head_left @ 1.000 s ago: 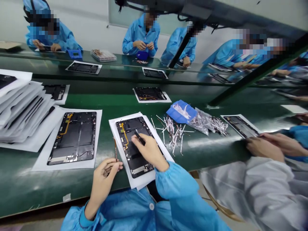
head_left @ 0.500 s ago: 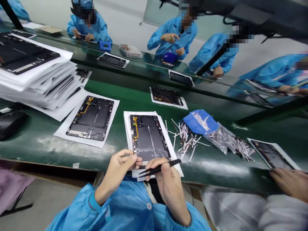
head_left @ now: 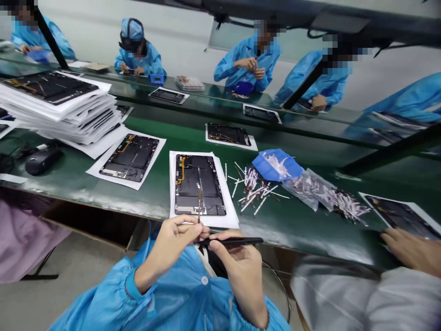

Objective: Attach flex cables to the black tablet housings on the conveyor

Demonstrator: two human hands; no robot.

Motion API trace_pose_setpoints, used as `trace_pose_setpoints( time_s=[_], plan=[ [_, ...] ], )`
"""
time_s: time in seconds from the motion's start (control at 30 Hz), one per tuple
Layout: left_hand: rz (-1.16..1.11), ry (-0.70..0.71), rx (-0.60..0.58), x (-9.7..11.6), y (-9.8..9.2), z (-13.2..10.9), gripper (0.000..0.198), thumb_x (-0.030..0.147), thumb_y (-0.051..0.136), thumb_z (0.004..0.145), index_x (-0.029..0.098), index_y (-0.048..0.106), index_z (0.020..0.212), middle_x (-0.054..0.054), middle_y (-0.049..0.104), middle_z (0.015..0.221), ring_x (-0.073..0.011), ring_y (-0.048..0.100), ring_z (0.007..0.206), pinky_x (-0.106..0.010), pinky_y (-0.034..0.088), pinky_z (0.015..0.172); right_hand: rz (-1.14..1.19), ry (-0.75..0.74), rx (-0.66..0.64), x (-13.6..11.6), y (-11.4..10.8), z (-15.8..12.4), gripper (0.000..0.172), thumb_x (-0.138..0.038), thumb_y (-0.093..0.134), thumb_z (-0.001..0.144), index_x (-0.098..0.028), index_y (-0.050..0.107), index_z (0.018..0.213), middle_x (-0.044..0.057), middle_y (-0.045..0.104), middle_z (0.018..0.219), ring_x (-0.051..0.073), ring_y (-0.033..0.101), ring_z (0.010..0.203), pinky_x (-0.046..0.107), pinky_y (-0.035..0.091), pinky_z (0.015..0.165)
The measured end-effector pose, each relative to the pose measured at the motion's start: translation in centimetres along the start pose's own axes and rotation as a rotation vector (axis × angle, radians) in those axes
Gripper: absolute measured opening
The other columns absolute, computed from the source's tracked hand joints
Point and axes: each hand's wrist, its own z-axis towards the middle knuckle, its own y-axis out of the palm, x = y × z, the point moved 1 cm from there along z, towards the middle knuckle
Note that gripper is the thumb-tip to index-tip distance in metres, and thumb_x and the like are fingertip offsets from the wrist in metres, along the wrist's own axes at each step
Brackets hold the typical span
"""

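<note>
Pinched in the fingers of my left hand (head_left: pixel 179 239) is a thin brown flex strip (head_left: pixel 199 204), which stands up in front of the nearest device panel. My right hand (head_left: pixel 237 262) grips black tweezers (head_left: pixel 241 240), held almost level, their tips hidden near my left fingertips. Both hands are close together at the table's front edge. Just beyond them, a black device panel (head_left: pixel 193 188) with an orange flex cable (head_left: pixel 182 169) lies on white sheets (head_left: pixel 229 209). To its right, white-and-brown strips (head_left: pixel 253 179) are scattered.
A blue packet (head_left: pixel 277 164) and clear bags of strips (head_left: pixel 324 193) sit right of the loose strips. Another panel (head_left: pixel 129 156) lies to the left, near a tall stack (head_left: pixel 86 115) and a black mouse (head_left: pixel 43 161). A co-worker's hand (head_left: pixel 406 248) is at far right.
The flex strip now shows upright above my left fingers. The tweezers have turned from slanted to nearly level. The view has shifted, and more of the table's left side shows.
</note>
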Motion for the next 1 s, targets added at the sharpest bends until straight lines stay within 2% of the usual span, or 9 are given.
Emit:
trace_pose_setpoints(
  time_s=[0.13, 0.27, 0.4, 0.5, 0.67, 0.8, 0.9, 0.97, 1.0],
  plan=[
    [0.23, 0.198, 0.021, -0.3, 1.2, -1.9, 0.028, 0.037, 0.065, 0.093, 0.016, 0.072, 0.11, -0.01, 0.079, 0.099, -0.0224, 0.077, 0.087, -0.029, 0.064, 0.078, 0.061, 0.023, 0.049, 0.9, -1.9, -1.3, 0.013, -0.028, 0.082, 0.075, -0.022, 0.072, 0.081, 0.001, 0.076, 0.078, 0.016, 0.072, 0.069, 0.024, 0.059, 0.066],
    [0.493, 0.49, 0.052, -1.1, 1.7, -3.2, 0.018, 0.022, 0.077, 0.083, 0.023, 0.078, 0.101, -0.003, 0.08, 0.095, -0.0204, 0.078, 0.082, -0.023, 0.063, 0.076, 0.134, 0.046, 0.082, 2.1, -3.0, -1.7, 0.014, -0.03, 0.082, 0.076, -0.021, 0.072, 0.082, 0.002, 0.076, 0.08, 0.016, 0.072, 0.075, 0.024, 0.058, 0.071],
    [0.66, 0.753, 0.038, -2.2, 2.0, -2.8, 0.019, 0.014, 0.069, 0.089, 0.022, 0.076, 0.105, -0.003, 0.08, 0.092, -0.0189, 0.078, 0.078, -0.024, 0.064, 0.072, 0.218, 0.099, 0.094, 3.1, -3.7, -1.4, 0.015, -0.028, 0.082, 0.075, -0.021, 0.071, 0.082, 0.001, 0.076, 0.08, 0.015, 0.072, 0.076, 0.024, 0.057, 0.072],
    [0.743, 0.856, -0.007, -2.4, 2.2, -1.9, 0.024, 0.011, 0.066, 0.091, 0.019, 0.072, 0.112, -0.005, 0.08, 0.094, -0.0183, 0.077, 0.08, -0.024, 0.063, 0.072, 0.279, 0.165, 0.107, 3.3, -4.0, -0.9, 0.017, -0.028, 0.083, 0.074, -0.021, 0.071, 0.082, 0.002, 0.076, 0.078, 0.016, 0.073, 0.073, 0.025, 0.058, 0.07],
    [0.812, 0.851, -0.118, -2.0, 2.3, 0.2, 0.03, 0.007, 0.064, 0.091, 0.015, 0.064, 0.121, -0.007, 0.078, 0.094, -0.0171, 0.076, 0.08, -0.024, 0.062, 0.072, 0.321, 0.183, 0.128, 3.4, -4.2, 0.3, 0.013, -0.023, 0.082, 0.076, -0.022, 0.07, 0.082, 0.002, 0.076, 0.078, 0.017, 0.074, 0.073, 0.024, 0.06, 0.067],
    [0.817, 0.778, -0.154, -1.4, 1.7, 2.1, 0.024, 0.01, 0.061, 0.095, 0.012, 0.061, 0.119, -0.007, 0.077, 0.088, -0.0151, 0.075, 0.074, -0.023, 0.059, 0.068, 0.28, 0.133, 0.126, 3.6, -3.5, 1.9, 0.012, -0.015, 0.079, 0.078, -0.023, 0.071, 0.083, 0.001, 0.075, 0.078, 0.016, 0.073, 0.072, 0.022, 0.059, 0.064],
    [0.865, 0.689, -0.159, -0.3, -0.5, 3.6, 0.026, 0.029, 0.061, 0.097, 0.013, 0.06, 0.117, -0.004, 0.075, 0.08, -0.0137, 0.071, 0.065, -0.024, 0.056, 0.063, 0.226, 0.069, 0.127, 3.1, -2.3, 3.8, 0.014, -0.011, 0.074, 0.081, -0.024, 0.07, 0.085, 0.001, 0.074, 0.078, 0.015, 0.073, 0.074, 0.024, 0.061, 0.068],
    [0.861, 0.625, -0.137, 0.5, -2.9, 4.7, 0.027, 0.038, 0.057, 0.099, 0.015, 0.061, 0.112, -0.004, 0.073, 0.082, -0.0144, 0.07, 0.07, -0.025, 0.056, 0.065, 0.165, 0.036, 0.156, 2.6, -1.1, 5.4, 0.016, -0.009, 0.072, 0.082, -0.024, 0.069, 0.085, 0.0, 0.074, 0.078, 0.015, 0.072, 0.074, 0.025, 0.061, 0.068],
    [0.854, 0.588, -0.102, 0.8, -4.3, 5.3, 0.021, 0.036, 0.056, 0.1, 0.017, 0.061, 0.108, -0.004, 0.072, 0.083, -0.015, 0.07, 0.076, -0.026, 0.056, 0.069, 0.125, 0.028, 0.173, 2.3, -0.3, 6.3, 0.017, -0.007, 0.072, 0.081, -0.024, 0.068, 0.084, 0.0, 0.073, 0.078, 0.015, 0.072, 0.073, 0.025, 0.06, 0.068]
  ],
)
